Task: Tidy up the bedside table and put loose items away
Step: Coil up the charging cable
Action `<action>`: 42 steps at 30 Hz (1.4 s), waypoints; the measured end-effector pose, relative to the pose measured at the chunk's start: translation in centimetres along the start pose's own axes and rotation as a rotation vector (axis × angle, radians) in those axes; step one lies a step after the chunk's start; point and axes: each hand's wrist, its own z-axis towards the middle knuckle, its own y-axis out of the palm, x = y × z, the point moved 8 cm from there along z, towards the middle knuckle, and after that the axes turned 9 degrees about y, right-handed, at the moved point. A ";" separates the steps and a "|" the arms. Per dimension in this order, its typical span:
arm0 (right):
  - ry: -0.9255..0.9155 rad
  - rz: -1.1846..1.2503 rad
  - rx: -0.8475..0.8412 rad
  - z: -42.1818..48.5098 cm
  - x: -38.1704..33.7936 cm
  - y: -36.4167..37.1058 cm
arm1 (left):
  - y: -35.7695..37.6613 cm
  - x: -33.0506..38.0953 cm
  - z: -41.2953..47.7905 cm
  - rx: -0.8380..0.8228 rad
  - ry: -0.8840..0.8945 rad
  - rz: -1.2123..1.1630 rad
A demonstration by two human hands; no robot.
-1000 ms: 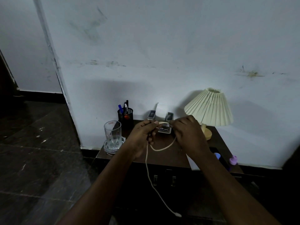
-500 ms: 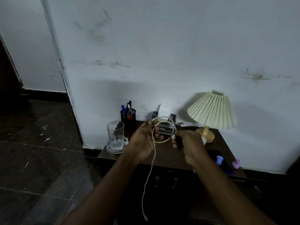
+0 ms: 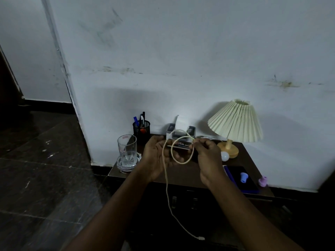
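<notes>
The dark surface point(image 3: 188, 175) stands against the wall, so the tall things sit at its back edge out of reach's way: the pleated lamp point(image 3: 235, 122) at the right, the pen holder point(image 3: 141, 128) behind the glass point(image 3: 126, 151) at the left; both hands work above its middle; the left hand point(image 3: 155, 158) cradles the cable point(image 3: 182, 162) with curled fingers to keep the loop's shape; the right hand point(image 3: 208, 156) pinches the cable at the loop's top, probably to wind another turn; the plug point(image 3: 201, 238) dangles free below the surface's front.
</notes>
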 end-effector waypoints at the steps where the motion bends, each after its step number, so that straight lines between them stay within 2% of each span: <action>1: -0.047 -0.061 -0.012 0.2 -0.3 -0.1 | -0.1 0.0 0.1 -0.022 -0.007 0.058; 6: -0.285 -0.386 -0.120 0.8 -1.5 0.7 | 0.0 0.8 1.1 -0.016 0.012 0.352; 12: -0.514 -0.510 -0.191 -0.5 -3.1 1.8 | 2.5 -0.4 1.3 -0.187 -0.092 0.247; 14: -0.451 -0.410 -0.223 -0.2 -2.6 1.8 | 2.8 -0.4 1.3 -0.204 -0.115 0.187; 15: -0.360 -0.287 -0.238 0.1 -2.1 1.7 | 2.9 -0.3 1.5 -0.204 -0.121 0.111; 18: 0.089 0.134 -0.368 0.0 1.2 2.6 | 3.2 0.3 2.1 -0.215 -0.111 -0.201; 19: 0.237 0.159 -0.456 -0.7 2.6 3.5 | 3.3 0.6 2.3 -0.226 -0.104 -0.293; 21: 0.449 0.062 -0.629 -2.8 5.1 4.8 | 3.1 1.0 2.7 -0.231 -0.096 -0.418; 22: 0.494 0.016 -0.689 -3.5 5.7 5.1 | 2.8 1.2 2.8 -0.224 -0.088 -0.449; 25: 0.490 -0.047 -0.704 -2.7 5.4 4.0 | 2.2 2.1 2.4 -0.243 -0.068 -0.484; 27: 0.425 -0.113 -0.754 -1.7 4.3 3.2 | 2.0 2.0 2.0 -0.291 -0.091 -0.476; 29: 0.306 -0.306 -0.797 -1.1 3.5 2.2 | 2.2 1.5 1.5 -0.338 -0.118 -0.442; 31: 0.179 -0.538 -0.797 -0.6 3.0 1.3 | 2.4 1.2 1.0 -0.379 -0.119 -0.408; 33: 0.132 -0.677 -0.765 -0.1 2.6 0.2 | 2.2 1.3 0.5 -0.412 -0.112 -0.384; 38: 0.113 -0.703 -0.502 2.1 0.6 -2.5 | 1.8 1.6 -0.1 -0.485 -0.095 -0.294; 42: -0.212 -0.885 -0.276 2.4 -1.7 -1.9 | 2.5 -0.1 -0.6 -0.544 -0.131 -0.146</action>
